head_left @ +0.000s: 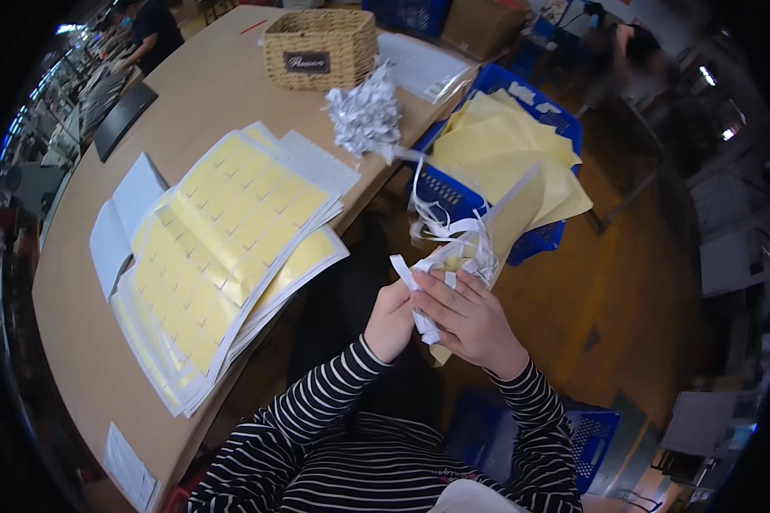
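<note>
My left hand (389, 321) and my right hand (472, 323) are pressed together in front of my body, beyond the table's edge. Between them they grip a bunch of white paper strips (486, 256), whose loose ends curl out above and below the fingers. A long yellow sheet (515, 209) runs behind the strips toward the basket; whether the fingers also grip it is hidden. A blue plastic basket (571, 128) with crumpled yellow sheets (509, 141) stands just beyond my hands. On the table edge sits a tangled heap of white strips (365, 111).
Stacked yellow label sheets (231, 231) with white borders cover the middle of the table (77, 342). A wicker basket (316, 38) and plastic-wrapped sheets (423, 64) lie at the back. Another blue basket (595, 440) is at lower right. A person (154, 34) works at far left.
</note>
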Demonstrator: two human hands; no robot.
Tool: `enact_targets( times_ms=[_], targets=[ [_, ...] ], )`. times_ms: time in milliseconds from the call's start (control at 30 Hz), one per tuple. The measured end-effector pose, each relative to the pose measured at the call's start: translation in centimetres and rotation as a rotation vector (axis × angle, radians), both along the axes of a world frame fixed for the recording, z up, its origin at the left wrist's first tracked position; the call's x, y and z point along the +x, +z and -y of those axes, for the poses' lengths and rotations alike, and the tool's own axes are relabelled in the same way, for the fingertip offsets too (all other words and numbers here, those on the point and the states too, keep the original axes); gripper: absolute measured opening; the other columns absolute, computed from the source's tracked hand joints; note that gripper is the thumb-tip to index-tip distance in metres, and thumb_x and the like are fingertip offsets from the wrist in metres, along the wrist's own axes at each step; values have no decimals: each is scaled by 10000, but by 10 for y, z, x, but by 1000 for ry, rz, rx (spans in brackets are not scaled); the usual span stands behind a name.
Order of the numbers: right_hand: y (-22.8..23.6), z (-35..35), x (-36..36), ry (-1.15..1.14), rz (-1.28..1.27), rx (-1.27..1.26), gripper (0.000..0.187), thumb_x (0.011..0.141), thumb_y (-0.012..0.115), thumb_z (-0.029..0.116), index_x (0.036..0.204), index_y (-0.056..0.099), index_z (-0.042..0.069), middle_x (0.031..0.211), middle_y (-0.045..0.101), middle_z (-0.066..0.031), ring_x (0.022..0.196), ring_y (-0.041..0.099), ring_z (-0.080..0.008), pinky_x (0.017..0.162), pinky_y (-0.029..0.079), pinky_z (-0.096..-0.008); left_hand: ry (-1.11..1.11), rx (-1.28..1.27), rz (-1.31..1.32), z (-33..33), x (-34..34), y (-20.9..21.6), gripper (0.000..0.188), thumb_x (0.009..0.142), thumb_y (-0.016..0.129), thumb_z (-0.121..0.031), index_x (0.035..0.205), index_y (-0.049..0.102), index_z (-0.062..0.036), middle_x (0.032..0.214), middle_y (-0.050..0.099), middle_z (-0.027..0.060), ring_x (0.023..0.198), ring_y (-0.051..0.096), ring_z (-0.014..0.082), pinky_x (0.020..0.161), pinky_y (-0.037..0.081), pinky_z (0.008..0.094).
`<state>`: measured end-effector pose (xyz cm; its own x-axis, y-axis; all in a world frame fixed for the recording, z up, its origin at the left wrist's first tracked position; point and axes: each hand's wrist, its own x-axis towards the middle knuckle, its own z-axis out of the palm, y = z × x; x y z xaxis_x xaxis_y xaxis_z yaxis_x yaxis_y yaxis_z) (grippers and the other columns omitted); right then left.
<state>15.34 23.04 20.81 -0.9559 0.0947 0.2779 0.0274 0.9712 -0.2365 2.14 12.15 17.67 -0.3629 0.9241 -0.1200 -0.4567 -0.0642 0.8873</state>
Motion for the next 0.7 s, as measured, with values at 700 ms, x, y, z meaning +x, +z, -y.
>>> enact_targets(
  times_ms=[700],
  targets=[
    [22,-39,63,-580,-689,201,542,975,415,313,1434,371,29,1460,384,-153,1329,415,-284,1102,336,-411,228,160,626,56,1,-55,327,938,484,6,1248,517,105,1230,613,190,1134,614,272,987,495,382]
  ],
)
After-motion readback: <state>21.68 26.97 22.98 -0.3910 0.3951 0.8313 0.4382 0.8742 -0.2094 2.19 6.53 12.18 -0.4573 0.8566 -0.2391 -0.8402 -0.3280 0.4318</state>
